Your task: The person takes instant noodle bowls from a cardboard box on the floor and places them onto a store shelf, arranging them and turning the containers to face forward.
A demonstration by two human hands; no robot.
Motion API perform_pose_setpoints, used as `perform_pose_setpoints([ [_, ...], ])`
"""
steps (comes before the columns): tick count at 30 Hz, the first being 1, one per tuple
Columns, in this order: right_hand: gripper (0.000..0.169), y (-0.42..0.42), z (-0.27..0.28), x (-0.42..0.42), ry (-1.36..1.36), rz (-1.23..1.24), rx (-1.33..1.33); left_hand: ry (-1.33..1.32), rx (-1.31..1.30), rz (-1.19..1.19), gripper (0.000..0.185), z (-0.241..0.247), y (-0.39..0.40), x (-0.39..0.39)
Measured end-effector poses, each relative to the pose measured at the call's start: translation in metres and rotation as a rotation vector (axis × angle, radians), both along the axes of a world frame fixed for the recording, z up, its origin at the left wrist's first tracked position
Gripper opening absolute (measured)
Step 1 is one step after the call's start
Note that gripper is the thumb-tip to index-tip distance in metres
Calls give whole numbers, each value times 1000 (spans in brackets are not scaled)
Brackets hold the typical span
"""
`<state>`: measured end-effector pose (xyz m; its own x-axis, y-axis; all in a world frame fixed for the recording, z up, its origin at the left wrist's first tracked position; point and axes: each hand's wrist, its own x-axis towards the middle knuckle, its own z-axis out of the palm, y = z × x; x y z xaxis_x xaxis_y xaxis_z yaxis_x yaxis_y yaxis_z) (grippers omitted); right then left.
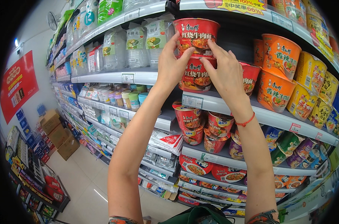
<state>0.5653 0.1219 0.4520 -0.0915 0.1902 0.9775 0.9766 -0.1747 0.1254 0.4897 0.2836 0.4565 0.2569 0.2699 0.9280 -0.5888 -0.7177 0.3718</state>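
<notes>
A red instant noodle cup (197, 36) stands on top of a matching lower noodle cup (196, 74), at the front edge of an upper shelf. My left hand (173, 60) touches the left side of the stack, its thumb near the seam between the two cups. From the right, my right hand (222, 67) lies with its fingertips on the upper cup's right side and its thumb by the lower cup's rim. The two hands frame the upper cup, whose rear is hidden. A red braided bracelet (245, 119) is on my right wrist.
To the right on the same shelf stand another red noodle cup (249, 77), stacked orange cups (280, 56) and yellow cups (309, 71). Packs of clear plastic bowls (136, 46) are at the left. Smaller noodle cups (187, 116) fill the shelf below. Cardboard boxes (58, 134) stand on the floor.
</notes>
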Motion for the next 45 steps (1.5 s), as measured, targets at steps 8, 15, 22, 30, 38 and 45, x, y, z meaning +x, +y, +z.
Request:
perform_pose_setpoints([
  [8, 47, -3, -11, -6, -24, 9, 7, -41, 78, 216, 64, -16, -15, -7],
  [15, 47, -4, -18, -6, -28, 18, -11, 23, 100, 271, 62, -21, -23, -11],
  [22, 47, -9, -25, -11, -23, 60, -9, -7, 144, 314, 61, -27, -34, -17],
  [30, 49, -16, -38, -15, 86, 130, -44, 41, 119, 276, 62, -37, -53, -30],
  [38, 50, -26, -51, -22, 144, 198, -85, 93, 55, 234, 62, -52, -66, -44],
  [45, 52, -39, -73, -32, 184, 243, -133, 170, 34, 233, 61, -87, -83, -67],
])
